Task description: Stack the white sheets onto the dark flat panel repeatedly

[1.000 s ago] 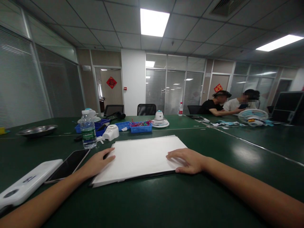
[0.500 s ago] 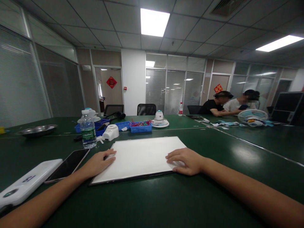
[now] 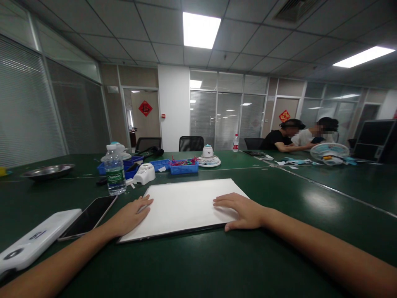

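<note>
A white rectangular sheet or board (image 3: 182,207) with a thin dark edge lies flat on the green table (image 3: 198,265) in front of me. My left hand (image 3: 133,213) rests on its left edge, fingers apart and holding nothing. On its right side lies my right hand (image 3: 240,210), fingers spread, with the thumb at the near edge of the board. Beyond my left hand a water bottle with a green label (image 3: 115,171) stands upright. To the left of that hand lies a phone with a dark screen (image 3: 89,217), beside a white device (image 3: 39,238).
Past the board are a blue tray of small coloured parts (image 3: 184,167), a white fan part (image 3: 208,157) and a white housing (image 3: 144,174). A metal dish (image 3: 49,171) sits far left. Two people (image 3: 283,136) sit at the right, near a fan (image 3: 330,153).
My right hand has shifted slightly left on the board, and its thumb now reaches the near edge. The fingers of my left hand have moved a little.
</note>
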`<act>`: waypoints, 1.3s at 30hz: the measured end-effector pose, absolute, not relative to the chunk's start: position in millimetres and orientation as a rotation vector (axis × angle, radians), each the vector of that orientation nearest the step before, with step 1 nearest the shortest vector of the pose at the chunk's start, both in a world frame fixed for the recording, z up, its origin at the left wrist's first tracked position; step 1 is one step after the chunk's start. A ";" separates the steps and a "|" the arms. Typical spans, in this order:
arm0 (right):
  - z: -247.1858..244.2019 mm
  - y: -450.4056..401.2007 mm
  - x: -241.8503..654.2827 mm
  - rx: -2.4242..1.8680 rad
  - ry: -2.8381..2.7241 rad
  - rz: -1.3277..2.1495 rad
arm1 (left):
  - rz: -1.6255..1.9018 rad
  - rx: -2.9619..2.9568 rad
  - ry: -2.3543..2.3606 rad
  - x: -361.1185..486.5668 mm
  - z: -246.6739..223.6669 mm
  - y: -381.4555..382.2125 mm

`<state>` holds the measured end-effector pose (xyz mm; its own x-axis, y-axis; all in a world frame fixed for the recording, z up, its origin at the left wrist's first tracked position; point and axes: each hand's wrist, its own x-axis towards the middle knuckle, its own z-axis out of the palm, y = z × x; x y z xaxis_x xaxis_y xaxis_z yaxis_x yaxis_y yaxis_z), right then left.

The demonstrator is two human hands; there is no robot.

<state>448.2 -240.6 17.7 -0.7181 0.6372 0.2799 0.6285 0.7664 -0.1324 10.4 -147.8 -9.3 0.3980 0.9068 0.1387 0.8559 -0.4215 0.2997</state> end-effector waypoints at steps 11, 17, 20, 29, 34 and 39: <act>26.7 -249.5 433.2 -0.400 -2.728 -0.458 | 0.432 2.440 1.565 7.1 -10.6 -145.2; 28.3 -253.0 430.2 -0.311 -2.710 -0.660 | 0.539 2.252 1.535 0.1 -13.5 -134.1; 29.7 -251.7 431.1 -0.231 -2.728 -0.816 | 0.634 2.187 1.564 -0.6 -9.3 -134.6; 31.5 -249.0 436.4 -0.009 -2.624 -1.096 | 0.784 2.130 1.629 -0.3 2.9 -134.3; 34.9 -249.2 441.9 -0.031 -2.616 -1.069 | 0.749 2.030 1.526 -3.8 -1.7 -130.0; 40.4 -250.9 445.5 -0.095 -2.641 -0.969 | 0.693 2.240 1.473 -9.6 0.5 -133.0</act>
